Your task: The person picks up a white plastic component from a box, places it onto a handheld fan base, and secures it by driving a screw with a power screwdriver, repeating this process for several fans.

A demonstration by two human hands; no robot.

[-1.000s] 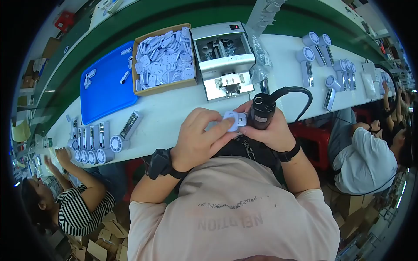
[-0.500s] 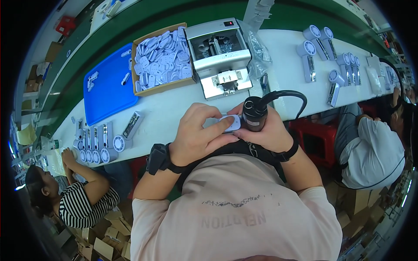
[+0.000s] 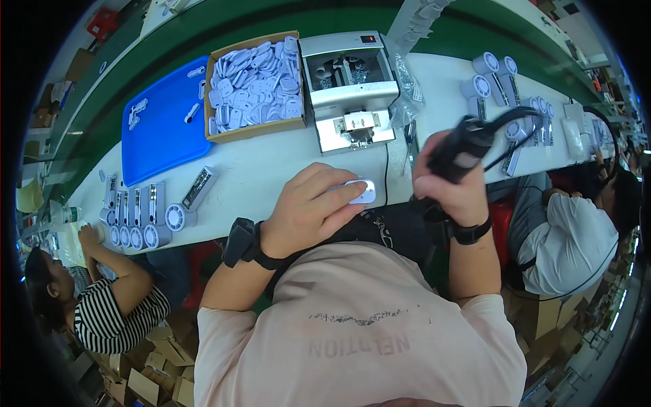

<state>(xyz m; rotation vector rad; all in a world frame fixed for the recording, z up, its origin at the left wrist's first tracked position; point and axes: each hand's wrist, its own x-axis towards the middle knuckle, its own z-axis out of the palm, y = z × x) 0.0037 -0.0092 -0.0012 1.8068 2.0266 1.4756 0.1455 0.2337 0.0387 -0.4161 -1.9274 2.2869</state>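
My left hand pinches a small pale-lavender plastic piece between thumb and fingers, near the table's front edge. Small dark holes show on its upper face. Off to the right, my right hand is wrapped round a black electric screwdriver, blurred by motion. A black cable runs from the tool's upper end. The tip of the tool cannot be made out. Beyond my hands stands a silver screw feeder, with screws behind its window.
A cardboard box of pale plastic pieces stands left of the feeder, beside a blue tray with a few parts. Handheld fans lie at left; more fans lie at right. People sit on both sides, one in a striped shirt.
My right hand has lifted the screwdriver off the plastic piece and swung it to the right. My left hand keeps its hold on the piece. The view has shifted slightly.
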